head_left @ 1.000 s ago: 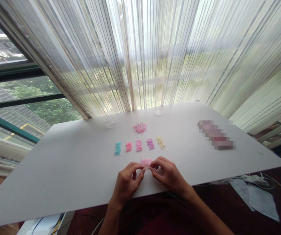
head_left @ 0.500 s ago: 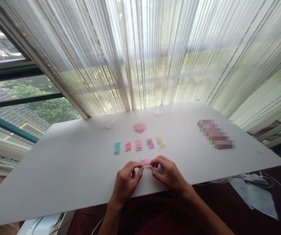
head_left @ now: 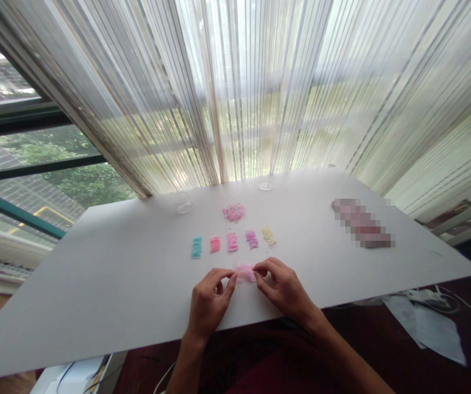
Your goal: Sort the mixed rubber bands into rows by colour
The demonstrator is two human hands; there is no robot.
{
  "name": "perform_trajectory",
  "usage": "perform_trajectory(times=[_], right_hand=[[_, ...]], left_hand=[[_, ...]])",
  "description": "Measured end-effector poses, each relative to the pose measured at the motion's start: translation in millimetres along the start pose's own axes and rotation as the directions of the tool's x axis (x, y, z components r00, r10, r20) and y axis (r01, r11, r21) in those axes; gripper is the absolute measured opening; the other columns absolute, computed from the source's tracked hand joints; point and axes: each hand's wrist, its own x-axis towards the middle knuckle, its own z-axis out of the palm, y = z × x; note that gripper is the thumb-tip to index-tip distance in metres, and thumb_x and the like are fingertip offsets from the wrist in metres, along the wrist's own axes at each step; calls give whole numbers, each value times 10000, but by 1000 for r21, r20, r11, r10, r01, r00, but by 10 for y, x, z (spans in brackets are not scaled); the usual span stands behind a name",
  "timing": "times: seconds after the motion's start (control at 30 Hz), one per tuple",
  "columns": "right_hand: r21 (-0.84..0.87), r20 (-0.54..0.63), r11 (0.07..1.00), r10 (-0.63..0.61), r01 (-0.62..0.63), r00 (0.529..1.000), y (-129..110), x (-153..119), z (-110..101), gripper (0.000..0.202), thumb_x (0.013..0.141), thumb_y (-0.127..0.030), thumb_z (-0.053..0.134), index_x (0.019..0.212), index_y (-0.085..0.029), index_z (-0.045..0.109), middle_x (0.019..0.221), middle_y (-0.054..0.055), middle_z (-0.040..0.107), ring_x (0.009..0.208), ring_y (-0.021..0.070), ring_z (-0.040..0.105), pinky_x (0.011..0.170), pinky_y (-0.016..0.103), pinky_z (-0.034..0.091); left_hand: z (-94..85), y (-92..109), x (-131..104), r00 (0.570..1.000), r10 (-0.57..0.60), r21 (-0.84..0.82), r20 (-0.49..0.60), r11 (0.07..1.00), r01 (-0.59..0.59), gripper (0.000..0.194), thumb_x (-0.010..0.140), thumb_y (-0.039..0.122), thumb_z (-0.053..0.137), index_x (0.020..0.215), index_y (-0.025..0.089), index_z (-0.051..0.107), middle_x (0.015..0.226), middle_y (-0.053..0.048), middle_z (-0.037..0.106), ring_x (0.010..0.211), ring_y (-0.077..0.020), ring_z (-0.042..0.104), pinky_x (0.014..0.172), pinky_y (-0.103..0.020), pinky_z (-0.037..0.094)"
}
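It looks like the step now is picking through the small, loose pile of thin, pale pink bits (head_left: 245, 272) on the flat, white worktop (head_left: 137, 284). The pile sits between the fingertips of the left hand (head_left: 210, 298) and right hand (head_left: 281, 284). Both are curled, thumb near finger; I can't tell if they hold anything. The next move seems to need a soft, tiny pinch.

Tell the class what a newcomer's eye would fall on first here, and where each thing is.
Probably the row of five small colour groups, blue through pinks and purple to pale yellow, across the middle of the white table. Next come the left hand and right hand, curled at either side of a loose pink pile nearer the front edge. Behind the table, a sheer striped curtain fills much of the upper view.
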Motion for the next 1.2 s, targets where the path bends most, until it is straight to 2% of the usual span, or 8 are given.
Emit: perform_trajectory(times=[0.3,0.6,0.77,1.0,1.1,1.2], right_hand=[[9,13,1000,-10,10,1000,9,-9,-3,51,929,-183,626,937,-211,669,837,21,653,770,163,637,715,274,525],[60,29,996,-67,65,997,32,-14,23,76,948,-238,661,1005,-224,709,869,29,669,779,154,646,740,260,549],[45,34,996,-78,76,996,35,-9,21,58,940,-206,659,928,-221,714,847,27,664,768,156,646,747,264,550],[59,47,998,-33,30,998,-8,-2,7,44,911,-202,673,896,-223,708,834,23,667,762,156,642,723,261,548],[49,66,999,-10,7,998,-45,25,-83,55,903,-201,671,870,-224,709,821,18,671,751,152,639,704,254,542],[-5,87,1000,19,-18,996,-16,129,-302,76,910,-215,653,878,-231,720,852,27,694,768,158,642,658,249,529]], left_hand=[[9,-3,-9,1000,20,-20,10,1000,-19,123,955,276,633,948,193,723,874,-21,719,549,-82,542,562,-199,494],[2,-1,-19,993,71,-77,93,995,-64,99,963,235,624,973,189,711,923,-34,719,581,-78,553,565,-190,491],[8,-7,-26,992,71,-73,101,995,-63,101,965,234,620,972,193,712,925,-35,718,604,-85,572,581,-194,498],[11,-14,-20,992,69,-86,103,994,-60,92,959,234,626,971,199,710,922,-32,714,608,-86,572,580,-198,500],[4,-9,-22,992,66,-110,111,993,-54,87,957,235,631,979,205,710,933,-33,712,617,-86,578,572,-191,499],[-2,-4,-26,991,62,-114,116,992,-48,93,957,241,629,987,206,711,949,-41,712,624,-88,584,558,-189,495]])
